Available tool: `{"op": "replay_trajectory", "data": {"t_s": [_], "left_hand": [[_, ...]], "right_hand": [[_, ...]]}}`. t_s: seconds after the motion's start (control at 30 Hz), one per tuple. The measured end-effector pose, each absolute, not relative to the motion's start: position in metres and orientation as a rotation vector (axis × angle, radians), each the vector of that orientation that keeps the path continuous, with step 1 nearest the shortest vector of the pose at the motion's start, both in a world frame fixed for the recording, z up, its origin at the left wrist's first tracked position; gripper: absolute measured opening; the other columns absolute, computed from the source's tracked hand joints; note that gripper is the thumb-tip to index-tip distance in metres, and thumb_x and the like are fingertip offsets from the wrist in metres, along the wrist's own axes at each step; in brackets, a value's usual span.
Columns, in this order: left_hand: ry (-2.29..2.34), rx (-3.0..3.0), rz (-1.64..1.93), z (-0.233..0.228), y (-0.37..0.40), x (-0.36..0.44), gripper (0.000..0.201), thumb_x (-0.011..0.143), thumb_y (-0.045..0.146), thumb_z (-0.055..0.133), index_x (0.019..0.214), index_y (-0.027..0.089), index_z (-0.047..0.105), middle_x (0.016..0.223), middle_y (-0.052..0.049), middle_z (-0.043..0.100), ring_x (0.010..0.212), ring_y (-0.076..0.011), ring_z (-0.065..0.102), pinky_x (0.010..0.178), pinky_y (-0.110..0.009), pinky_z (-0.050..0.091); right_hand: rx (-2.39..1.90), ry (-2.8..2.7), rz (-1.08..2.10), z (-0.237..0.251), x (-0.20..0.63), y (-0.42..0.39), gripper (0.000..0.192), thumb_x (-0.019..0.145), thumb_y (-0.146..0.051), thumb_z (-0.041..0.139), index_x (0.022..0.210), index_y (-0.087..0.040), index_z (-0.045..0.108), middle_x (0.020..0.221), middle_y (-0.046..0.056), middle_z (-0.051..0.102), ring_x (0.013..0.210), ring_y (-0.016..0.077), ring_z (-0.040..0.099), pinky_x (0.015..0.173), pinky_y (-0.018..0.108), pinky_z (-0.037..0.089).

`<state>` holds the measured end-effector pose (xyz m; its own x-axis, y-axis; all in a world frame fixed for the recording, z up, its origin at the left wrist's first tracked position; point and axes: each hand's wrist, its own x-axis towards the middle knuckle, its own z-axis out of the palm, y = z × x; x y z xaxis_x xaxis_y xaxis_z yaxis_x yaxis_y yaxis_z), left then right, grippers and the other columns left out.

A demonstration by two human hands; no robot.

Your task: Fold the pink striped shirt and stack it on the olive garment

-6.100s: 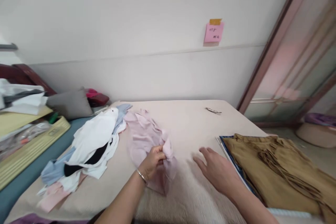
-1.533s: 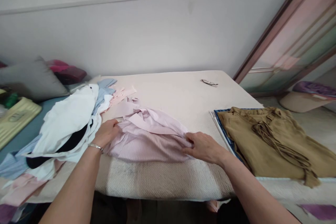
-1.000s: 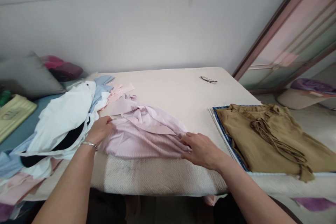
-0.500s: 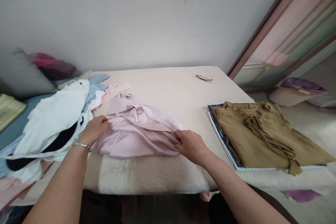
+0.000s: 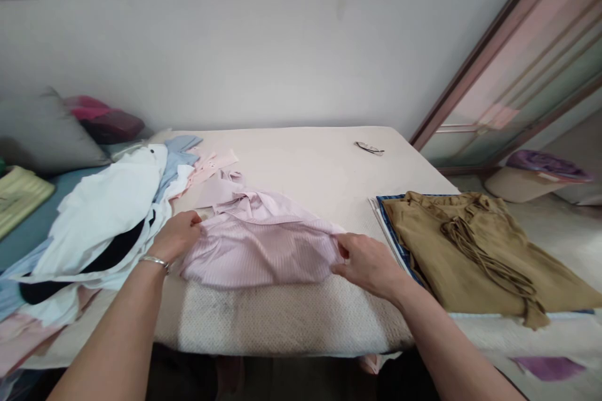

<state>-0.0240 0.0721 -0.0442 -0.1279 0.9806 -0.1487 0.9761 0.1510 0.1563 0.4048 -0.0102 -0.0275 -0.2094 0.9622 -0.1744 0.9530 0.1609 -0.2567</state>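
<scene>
A pale pink ribbed garment [image 5: 268,250] lies bunched and creased on the cream cover in front of me; its exact kind does not show. My left hand [image 5: 181,233], with a silver bracelet at the wrist, pinches its left edge. At the opposite edge, my right hand [image 5: 367,263] grips the fabric between thumb and fingers. Close to my left forearm is a loose heap of clothes, with a white garment [image 5: 113,194] on top. Farther right lie folded olive-brown trousers [image 5: 461,257] with a bundled drawstring, stacked on blue and white cloth.
A pair of glasses [image 5: 369,148] rests toward the back of the cream cover [image 5: 301,156], by the wall. A grey cushion [image 5: 51,131] stands at the far left. On the floor at right are a bin [image 5: 522,185] and a purple piece [image 5: 548,368].
My right hand has moved right, drawing that edge of the pink garment outward and flattening some folds. My left hand keeps hold of its edge. The view has shifted slightly.
</scene>
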Motion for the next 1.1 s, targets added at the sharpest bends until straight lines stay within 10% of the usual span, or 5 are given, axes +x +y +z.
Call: {"op": "replay_trajectory", "data": {"t_s": [0.13,0.37,0.8,1.1], "left_hand": [[2.219,1.889,0.033,-0.042,0.072,-0.021,0.017,0.077,0.022,0.05,0.085,0.02,0.066,0.095,-0.009,0.073,0.09,-0.0272,0.067,0.074,-0.034,0.046],[2.246,1.87,0.036,-0.04,0.072,-0.021,0.019,0.078,0.026,0.05,0.087,0.02,0.066,0.096,-0.009,0.073,0.092,-0.0277,0.067,0.075,-0.033,0.047],[2.185,1.902,-0.014,-0.039,0.07,-0.017,0.032,0.086,0.046,0.047,0.087,0.019,0.065,0.095,-0.01,0.073,0.088,-0.0268,0.067,0.071,-0.033,0.044],[2.189,1.918,-0.071,-0.041,0.071,-0.017,0.029,0.084,0.044,0.049,0.086,0.02,0.065,0.095,-0.012,0.072,0.086,-0.0279,0.065,0.071,-0.035,0.044]], "right_hand": [[-1.911,-1.913,0.449,-0.024,0.409,0.003,0.031,0.091,-0.044,0.058,0.072,-0.022,0.051,0.068,0.001,0.061,0.063,0.0154,0.054,0.06,0.028,0.033],[-1.95,-1.854,0.358,-0.05,0.387,0.028,0.023,0.094,-0.037,0.058,0.107,-0.019,0.062,0.11,0.009,0.067,0.086,0.0187,0.062,0.074,0.028,0.039],[-2.013,-1.969,0.471,-0.06,0.384,0.019,0.017,0.074,-0.016,0.063,0.089,-0.02,0.055,0.084,0.004,0.065,0.074,0.0168,0.057,0.062,0.026,0.03],[-1.948,-2.017,0.622,-0.05,0.385,0.011,0.011,0.091,-0.031,0.059,0.088,-0.02,0.058,0.081,0.006,0.067,0.074,0.0183,0.06,0.064,0.027,0.034]]}}
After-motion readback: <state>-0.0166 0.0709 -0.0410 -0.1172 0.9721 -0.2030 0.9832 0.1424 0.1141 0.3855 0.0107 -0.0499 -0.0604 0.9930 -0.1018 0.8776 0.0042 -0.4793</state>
